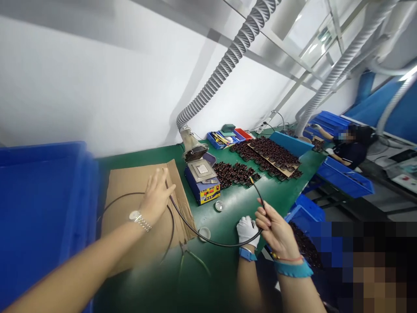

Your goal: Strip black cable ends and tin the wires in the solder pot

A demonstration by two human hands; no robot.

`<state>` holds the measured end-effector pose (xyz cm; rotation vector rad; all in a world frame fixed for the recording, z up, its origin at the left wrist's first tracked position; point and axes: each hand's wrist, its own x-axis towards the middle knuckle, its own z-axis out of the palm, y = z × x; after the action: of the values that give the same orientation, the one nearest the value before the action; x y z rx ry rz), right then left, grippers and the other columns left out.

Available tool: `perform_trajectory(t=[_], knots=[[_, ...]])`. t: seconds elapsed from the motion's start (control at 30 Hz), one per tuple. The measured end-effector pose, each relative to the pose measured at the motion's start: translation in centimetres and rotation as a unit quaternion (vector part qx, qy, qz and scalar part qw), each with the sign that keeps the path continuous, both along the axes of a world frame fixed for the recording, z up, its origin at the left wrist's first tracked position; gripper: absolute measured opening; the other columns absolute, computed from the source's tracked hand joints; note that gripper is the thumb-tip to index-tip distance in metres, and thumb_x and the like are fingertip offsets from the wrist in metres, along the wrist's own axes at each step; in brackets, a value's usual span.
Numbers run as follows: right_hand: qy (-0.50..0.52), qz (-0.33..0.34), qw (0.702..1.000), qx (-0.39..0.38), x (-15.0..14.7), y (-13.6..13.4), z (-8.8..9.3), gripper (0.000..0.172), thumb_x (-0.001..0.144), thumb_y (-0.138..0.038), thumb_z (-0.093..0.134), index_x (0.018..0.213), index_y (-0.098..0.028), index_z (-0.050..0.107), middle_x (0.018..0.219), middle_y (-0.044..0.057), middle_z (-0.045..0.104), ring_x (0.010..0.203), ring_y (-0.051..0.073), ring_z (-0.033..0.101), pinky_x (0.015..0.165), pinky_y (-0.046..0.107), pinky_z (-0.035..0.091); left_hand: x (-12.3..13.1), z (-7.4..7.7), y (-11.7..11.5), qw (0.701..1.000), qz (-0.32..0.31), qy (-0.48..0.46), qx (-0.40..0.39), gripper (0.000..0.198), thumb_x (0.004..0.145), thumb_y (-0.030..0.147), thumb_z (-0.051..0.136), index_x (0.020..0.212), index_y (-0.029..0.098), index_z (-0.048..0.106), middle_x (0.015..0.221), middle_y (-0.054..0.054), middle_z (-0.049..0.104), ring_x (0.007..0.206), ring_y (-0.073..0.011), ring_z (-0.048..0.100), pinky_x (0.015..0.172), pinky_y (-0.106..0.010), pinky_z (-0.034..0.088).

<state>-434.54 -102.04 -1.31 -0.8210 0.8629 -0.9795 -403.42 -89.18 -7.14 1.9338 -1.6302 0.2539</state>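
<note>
My left hand (156,193), with a metal watch on the wrist, lies flat with fingers stretched on a sheet of brown cardboard (130,182). A thin black cable (195,232) loops over the cardboard, passes by my fingers and runs right across the green bench. A co-worker's bare hand (276,228), with a blue wrist strap, pinches the cable's far end near its yellow tip. The same person's white-gloved hand (246,230) rests beside it. My right hand is out of view.
A large blue bin (42,200) stands at my left. A blue solder pot (202,180) sits under a grey extraction hose (228,61). Several dark small parts (237,171) cover the bench (234,200). Pliers (190,256) lie nearby. Another person (350,145) works far right.
</note>
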Motion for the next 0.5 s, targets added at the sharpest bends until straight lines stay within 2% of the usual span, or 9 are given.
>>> perform_trajectory(t=[0.07, 0.13, 0.17, 0.23, 0.3, 0.33, 0.4, 0.43, 0.5], knots=[[-0.023, 0.01, 1.0, 0.015, 0.1, 0.8, -1.5, 0.02, 0.074, -0.024, 0.06, 0.091, -0.014, 0.057, 0.06, -0.006, 0.036, 0.04, -0.001, 0.023, 0.033, 0.009, 0.02, 0.2, -0.3, -0.3, 0.996, 0.013, 0.093, -0.008, 0.032, 0.075, 0.014, 0.047, 0.104, 0.021, 0.06, 0.141, -0.009, 0.021, 0.128, -0.0331, 0.011, 0.099, -0.052, 0.022], [-0.031, 0.03, 0.999, 0.023, 0.5, 1.8, -2.4, 0.021, 0.076, -0.027, 0.058, 0.094, -0.016, 0.056, 0.059, -0.006, 0.035, 0.04, 0.0, 0.022, 0.033, 0.01, 0.018, 0.2, -0.3, -0.5, 0.969, -0.002, 0.245, 0.039, 0.035, 0.071, 0.016, 0.051, 0.105, 0.021, 0.06, 0.132, -0.01, 0.038, 0.123, -0.0324, 0.028, 0.098, -0.048, 0.029], [-0.028, 0.044, 0.998, 0.028, 0.8, 2.3, -2.7, 0.022, 0.077, -0.029, 0.056, 0.095, -0.016, 0.056, 0.058, -0.007, 0.035, 0.04, 0.0, 0.021, 0.033, 0.011, 0.017, 0.1, -0.1, -0.6, 0.937, -0.02, 0.342, 0.069, 0.036, 0.069, 0.017, 0.053, 0.104, 0.02, 0.06, 0.124, -0.011, 0.047, 0.117, -0.0313, 0.038, 0.095, -0.046, 0.033], [-0.011, 0.079, 0.996, 0.034, 1.6, 3.5, -3.0, 0.021, 0.077, -0.031, 0.056, 0.093, -0.016, 0.057, 0.056, -0.007, 0.035, 0.039, 0.001, 0.022, 0.034, 0.012, 0.017, -0.5, 0.4, -0.7, 0.833, -0.071, 0.539, 0.103, 0.035, 0.065, 0.017, 0.055, 0.099, 0.017, 0.06, 0.112, -0.01, 0.056, 0.106, -0.0279, 0.05, 0.089, -0.041, 0.04], [0.009, 0.122, 0.992, 0.03, 2.5, 4.7, -2.9, 0.019, 0.075, -0.03, 0.058, 0.086, -0.015, 0.058, 0.058, -0.005, 0.041, 0.041, 0.002, 0.028, 0.036, 0.014, 0.021, -1.3, 1.2, -0.5, 0.731, -0.101, 0.671, 0.067, 0.024, 0.063, 0.017, 0.056, 0.087, 0.015, 0.059, 0.109, -0.009, 0.056, 0.093, -0.0216, 0.057, 0.079, -0.033, 0.045], [0.016, 0.144, 0.989, 0.027, 3.0, 5.3, -2.8, 0.017, 0.074, -0.029, 0.059, 0.083, -0.014, 0.058, 0.061, -0.004, 0.044, 0.042, 0.002, 0.03, 0.037, 0.015, 0.022, -1.6, 1.6, -0.4, 0.701, -0.104, 0.705, 0.034, 0.018, 0.064, 0.017, 0.056, 0.081, 0.014, 0.057, 0.106, -0.008, 0.056, 0.083, -0.0166, 0.059, 0.072, -0.028, 0.046], [0.022, 0.18, 0.983, 0.021, 3.8, 6.4, -2.7, 0.015, 0.075, -0.028, 0.059, 0.08, -0.014, 0.057, 0.065, -0.002, 0.049, 0.043, 0.002, 0.031, 0.038, 0.015, 0.022, -2.0, 2.3, -0.2, 0.678, -0.088, 0.729, -0.03, 0.012, 0.065, 0.017, 0.058, 0.072, 0.015, 0.049, 0.091, -0.003, 0.059, 0.058, -0.0061, 0.052, 0.054, -0.019, 0.041], [0.024, 0.194, 0.98, 0.02, 4.1, 6.9, -2.7, 0.014, 0.076, -0.028, 0.058, 0.08, -0.014, 0.056, 0.066, -0.001, 0.05, 0.043, 0.002, 0.03, 0.038, 0.016, 0.021, -2.1, 2.4, -0.1, 0.678, -0.073, 0.73, -0.05, 0.015, 0.066, 0.017, 0.058, 0.07, 0.016, 0.044, 0.078, 0.001, 0.059, 0.048, -0.0032, 0.045, 0.047, -0.016, 0.034], [0.033, 0.211, 0.977, 0.019, 4.5, 7.6, -2.8, 0.014, 0.077, -0.028, 0.056, 0.08, -0.015, 0.055, 0.065, -0.002, 0.051, 0.041, 0.002, 0.028, 0.037, 0.016, 0.019, -2.0, 2.5, 0.0, 0.691, -0.041, 0.719, -0.057, 0.02, 0.069, 0.023, 0.059, 0.069, 0.018, 0.039, 0.053, 0.008, 0.049, 0.038, -0.0028, 0.031, 0.039, -0.014, 0.022]])
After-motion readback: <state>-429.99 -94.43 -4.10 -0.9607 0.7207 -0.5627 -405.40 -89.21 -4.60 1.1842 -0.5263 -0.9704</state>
